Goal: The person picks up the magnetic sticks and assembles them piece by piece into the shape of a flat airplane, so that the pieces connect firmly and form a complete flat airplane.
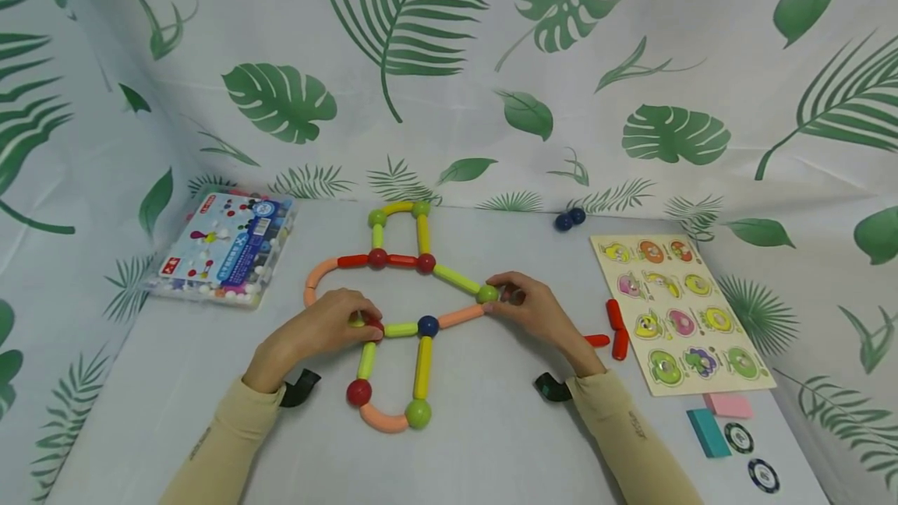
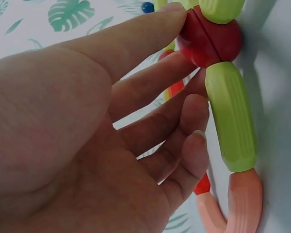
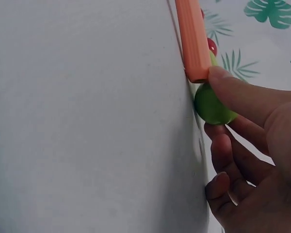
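A figure of magnetic rods and balls lies on the table. My left hand (image 1: 326, 323) pinches a red ball (image 2: 211, 41) between thumb and fingers. Light green rods (image 2: 231, 116) run from this ball, partly hidden by the fingers in the head view. On the figure's right side, my right hand (image 1: 529, 306) holds a green ball (image 3: 214, 104), with the thumb at the end of an orange rod (image 3: 193, 41) beside it. That rod leads to a blue ball (image 1: 428, 326). Above it, a light green rod (image 1: 456, 279) slants from the green ball to a red ball (image 1: 426, 263).
A boxed set (image 1: 220, 244) stands at the back left. Loose red rods (image 1: 620, 344) lie beside a fruit puzzle board (image 1: 641, 326) on the right. Two dark blue balls (image 1: 564, 221) sit at the back. Teal (image 1: 708, 432) and pink blocks (image 1: 730, 405) and two chips (image 1: 763, 475) lie front right.
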{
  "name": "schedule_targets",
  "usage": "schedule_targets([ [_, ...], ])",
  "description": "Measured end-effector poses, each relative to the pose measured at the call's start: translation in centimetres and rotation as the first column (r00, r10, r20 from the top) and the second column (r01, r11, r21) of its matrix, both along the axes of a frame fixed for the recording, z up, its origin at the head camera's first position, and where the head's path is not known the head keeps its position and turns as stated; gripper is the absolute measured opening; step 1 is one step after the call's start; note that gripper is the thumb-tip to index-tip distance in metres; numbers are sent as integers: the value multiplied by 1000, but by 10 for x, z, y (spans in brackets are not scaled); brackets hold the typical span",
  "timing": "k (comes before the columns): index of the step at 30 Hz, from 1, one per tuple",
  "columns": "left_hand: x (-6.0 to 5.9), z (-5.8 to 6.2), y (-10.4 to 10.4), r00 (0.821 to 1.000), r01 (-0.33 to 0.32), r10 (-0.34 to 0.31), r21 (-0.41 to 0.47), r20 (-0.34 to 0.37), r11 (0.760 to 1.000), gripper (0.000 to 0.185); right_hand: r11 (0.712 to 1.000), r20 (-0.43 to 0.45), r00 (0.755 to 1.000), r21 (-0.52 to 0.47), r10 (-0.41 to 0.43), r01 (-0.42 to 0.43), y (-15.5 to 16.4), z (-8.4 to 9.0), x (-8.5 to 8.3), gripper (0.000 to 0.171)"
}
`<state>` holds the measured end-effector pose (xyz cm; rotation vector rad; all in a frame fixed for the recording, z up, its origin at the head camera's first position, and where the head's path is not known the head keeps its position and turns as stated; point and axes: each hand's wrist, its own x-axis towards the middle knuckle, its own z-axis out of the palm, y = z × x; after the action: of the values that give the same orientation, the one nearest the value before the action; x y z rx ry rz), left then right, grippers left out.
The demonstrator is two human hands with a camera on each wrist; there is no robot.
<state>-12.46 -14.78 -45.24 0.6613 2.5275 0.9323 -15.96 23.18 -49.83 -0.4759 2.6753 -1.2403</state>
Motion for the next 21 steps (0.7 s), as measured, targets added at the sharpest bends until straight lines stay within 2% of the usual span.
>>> schedule_targets([
  [3,0,3,2,999,-11,11,-4,-33,1000,25,1000,13,1000,7,12,-12,1,1,0,40],
  [6,0,8,14,998,-35,34,-7,-59,999,28,999,17,999,7,34,-34,2,2,0,43],
  [8,-3,13,28,997,-38,37,-18,-64,999,32,999,11,999,9,44,-44,4,4,-1,43],
  [12,-11,19,65,995,10,-14,-45,-97,999,33,999,-1,999,9,49,-49,5,4,-2,42],
  [17,-18,10,104,983,42,-64,-127,-172,991,33,999,8,999,-17,52,-51,4,3,-2,41],
  [21,-16,1,120,969,50,-98,-210,-225,976,25,999,14,999,-19,51,-51,4,2,0,41],
])
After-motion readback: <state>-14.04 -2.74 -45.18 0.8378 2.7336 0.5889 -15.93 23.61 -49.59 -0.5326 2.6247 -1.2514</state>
